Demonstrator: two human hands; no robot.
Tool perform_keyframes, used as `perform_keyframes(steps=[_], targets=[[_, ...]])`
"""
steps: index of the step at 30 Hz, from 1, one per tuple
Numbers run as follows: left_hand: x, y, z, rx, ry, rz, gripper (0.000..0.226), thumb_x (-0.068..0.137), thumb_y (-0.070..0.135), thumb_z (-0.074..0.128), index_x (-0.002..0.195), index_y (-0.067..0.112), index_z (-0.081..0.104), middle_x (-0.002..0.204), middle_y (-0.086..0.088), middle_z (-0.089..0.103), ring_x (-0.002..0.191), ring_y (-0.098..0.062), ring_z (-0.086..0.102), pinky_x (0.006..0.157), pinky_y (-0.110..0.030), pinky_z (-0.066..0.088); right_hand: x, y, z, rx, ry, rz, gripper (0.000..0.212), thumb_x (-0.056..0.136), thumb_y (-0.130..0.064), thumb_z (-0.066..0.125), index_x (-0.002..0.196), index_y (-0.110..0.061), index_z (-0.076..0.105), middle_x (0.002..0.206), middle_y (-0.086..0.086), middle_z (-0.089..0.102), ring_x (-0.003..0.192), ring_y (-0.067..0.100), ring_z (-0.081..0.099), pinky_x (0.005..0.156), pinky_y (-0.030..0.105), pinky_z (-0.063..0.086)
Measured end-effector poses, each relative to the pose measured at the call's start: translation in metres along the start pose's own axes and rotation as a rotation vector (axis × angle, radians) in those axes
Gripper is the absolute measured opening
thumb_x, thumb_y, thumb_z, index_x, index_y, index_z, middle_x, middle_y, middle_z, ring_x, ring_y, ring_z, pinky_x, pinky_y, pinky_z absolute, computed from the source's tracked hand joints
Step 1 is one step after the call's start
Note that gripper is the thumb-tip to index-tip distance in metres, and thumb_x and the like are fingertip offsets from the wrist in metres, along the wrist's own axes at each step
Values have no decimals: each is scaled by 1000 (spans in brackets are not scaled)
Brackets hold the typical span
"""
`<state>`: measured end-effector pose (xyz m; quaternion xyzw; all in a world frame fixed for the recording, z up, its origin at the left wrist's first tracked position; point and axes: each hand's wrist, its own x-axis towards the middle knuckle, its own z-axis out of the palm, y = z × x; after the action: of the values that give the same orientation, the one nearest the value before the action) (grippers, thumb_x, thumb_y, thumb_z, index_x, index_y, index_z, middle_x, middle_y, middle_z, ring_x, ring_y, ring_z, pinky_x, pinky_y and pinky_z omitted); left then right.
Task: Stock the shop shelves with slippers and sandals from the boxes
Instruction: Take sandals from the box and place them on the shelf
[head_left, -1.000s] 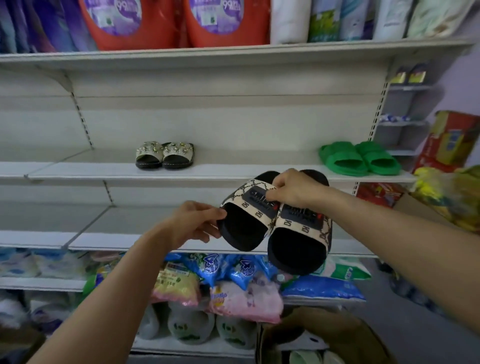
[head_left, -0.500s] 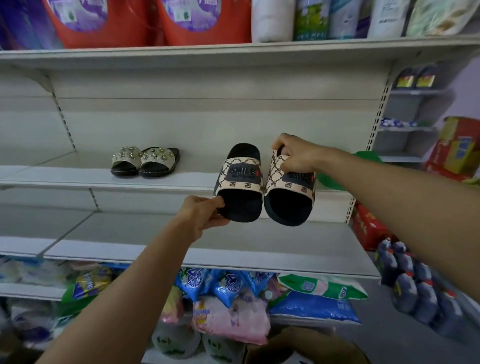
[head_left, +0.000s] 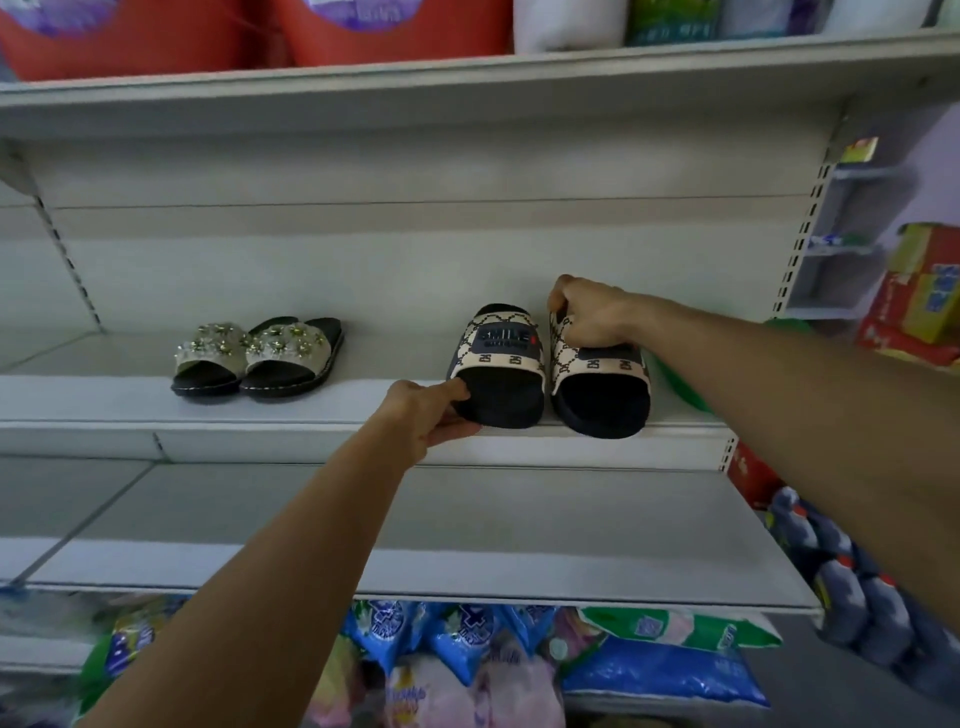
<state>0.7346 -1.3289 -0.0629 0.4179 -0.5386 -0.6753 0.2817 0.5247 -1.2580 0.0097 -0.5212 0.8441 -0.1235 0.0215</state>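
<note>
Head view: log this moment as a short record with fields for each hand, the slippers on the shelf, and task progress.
left hand: left hand pinches the toe of the left patterned slipper
right hand: right hand grips the strap of the right patterned slipper
shelf: middle shelf bears both patterned slippers at its front edge
neighbours: jewelled sandal pair to the left, apart
progress: pair set down, not yet released

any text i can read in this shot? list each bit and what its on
"SMILE": dark patch on the strap of the left patterned slipper.
Smaller line under it: too blurred to read.
Right patterned slipper: patch hidden by the right hand.
Red bags above, blue packets below, red boxes: print too blurred.
</note>
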Motion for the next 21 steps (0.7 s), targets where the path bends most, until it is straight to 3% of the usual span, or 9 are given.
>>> perform_keyframes(steps=[4, 6, 9, 13, 17, 19, 21], targets=[[16, 5, -1, -7, -21, -48, 19, 85, 3, 67, 96, -7, 55, 95, -22, 62, 70, -30, 69, 54, -31, 60, 25, 8, 8, -50, -6, 17, 44, 80, -18, 56, 119, -34, 42, 124, 0, 49, 103, 25, 43, 88, 39, 46], [19, 6, -1, 5, -31, -56, 17, 85, 3, 67, 93, -5, 54, 93, -21, 61, 73, -31, 69, 57, -33, 61, 34, 10, 12, -53, -13, 17, 38, 80, -19, 55, 111, -37, 42, 126, -1, 49, 107, 26, 43, 89, 38, 45], [21, 7, -3, 32, -53, -70, 24, 85, 4, 67, 103, -6, 55, 92, -21, 63, 72, -29, 70, 56, -31, 60, 41, 10, 19, -79, -42, -5, 36, 82, -18, 53, 112, -38, 44, 128, -2, 47, 116, 29, 41, 97, 42, 41], [24, 6, -6, 73, -68, -64, 38, 86, 7, 68, 116, -7, 52, 93, -23, 68, 72, -28, 72, 60, -31, 60, 42, 6, 29, -144, -41, -78, 35, 84, -16, 50, 115, -31, 48, 124, -1, 52, 114, 25, 47, 103, 40, 28], [14, 8, -5, 409, -28, 69, 31, 89, 19, 66, 103, -9, 60, 74, -15, 65, 52, -18, 61, 49, -21, 55, 23, 2, 21, -220, 104, -185, 38, 85, -17, 55, 122, -25, 55, 125, 4, 52, 116, 25, 47, 100, 41, 28], [8, 9, -7, 590, 9, 198, 24, 91, 22, 64, 103, 1, 63, 74, -11, 64, 52, -16, 56, 44, -20, 49, 8, 1, 16, -199, 219, -211, 39, 85, -15, 54, 123, -23, 57, 128, 6, 51, 119, 26, 46, 101, 40, 29], [4, 8, -9, 767, 85, 368, 22, 91, 30, 63, 105, 13, 63, 81, -5, 68, 61, -17, 63, 49, -25, 51, -12, -1, 12, -140, 298, -222, 36, 87, -13, 52, 121, -21, 58, 126, 6, 52, 117, 25, 48, 100, 39, 31]])
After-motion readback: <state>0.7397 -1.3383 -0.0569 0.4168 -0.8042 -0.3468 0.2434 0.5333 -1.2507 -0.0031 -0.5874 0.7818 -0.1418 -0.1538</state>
